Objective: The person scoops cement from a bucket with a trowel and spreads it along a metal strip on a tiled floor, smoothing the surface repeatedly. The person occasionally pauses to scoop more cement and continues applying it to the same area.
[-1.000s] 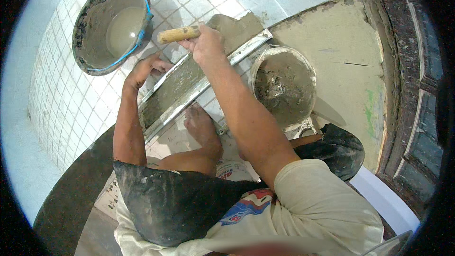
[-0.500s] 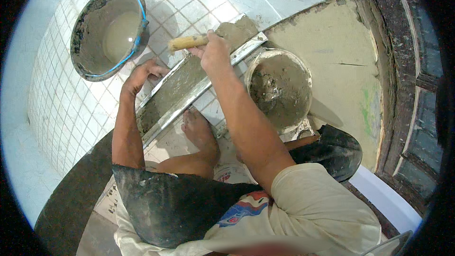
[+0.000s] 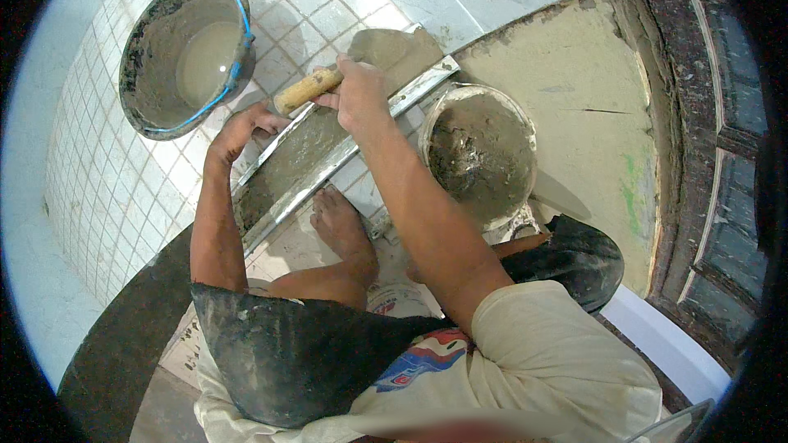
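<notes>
Trowel handle [image 3: 308, 89]: butt swinging near-left vs. prev. frame; tool prob. re-angling at mortar strip [image 3: 308, 148], far half
Right hand [image 3: 361, 94]: fingers wrapping & gripping handle
Left hand [image 3: 238, 133]: fingers half-curling by left rail [image 3: 275, 147]; can't tell if holding it
Black bucket [image 3: 156, 49]: sitting far left, holding murky water
White bucket [image 3: 532, 131]: sitting right of strip, holding mortar

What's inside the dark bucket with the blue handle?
The dark bucket holds a pool of murky, greyish-brown liquid, with dark residue on its inner wall. The liquid hides the middle of the bottom, so anything beneath cannot be seen.
</notes>
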Motion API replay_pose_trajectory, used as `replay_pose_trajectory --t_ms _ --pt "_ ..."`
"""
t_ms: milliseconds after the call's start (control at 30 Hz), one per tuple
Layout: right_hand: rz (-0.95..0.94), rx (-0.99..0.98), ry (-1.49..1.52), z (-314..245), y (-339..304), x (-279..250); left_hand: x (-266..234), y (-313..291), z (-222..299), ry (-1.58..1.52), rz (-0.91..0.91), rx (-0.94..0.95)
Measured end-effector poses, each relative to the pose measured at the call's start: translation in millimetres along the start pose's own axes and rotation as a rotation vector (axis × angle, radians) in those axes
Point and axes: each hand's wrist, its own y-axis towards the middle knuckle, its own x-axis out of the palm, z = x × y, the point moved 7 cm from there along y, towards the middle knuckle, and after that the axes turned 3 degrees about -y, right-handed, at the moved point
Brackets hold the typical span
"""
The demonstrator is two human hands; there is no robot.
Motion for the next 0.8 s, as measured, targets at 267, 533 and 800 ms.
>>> replay_pose_trajectory --t_ms 267,533,800 --pt "0.139 -0.014 0.249 -13.8 9.8 -25.3 5.7 -4.0 3.7 -0.075 -0.084 -0.027" --pt "0.091 -0.035 0.121 -31.8 19.9 -19.7 9.0 -6.0 8.7 -0.051 -0.075 0.024" --pt "0.062 0.046 -0.16 -3.4 15.3 -13.0 4.2 -5.3 0.1 -0.087 -0.033 0.009"
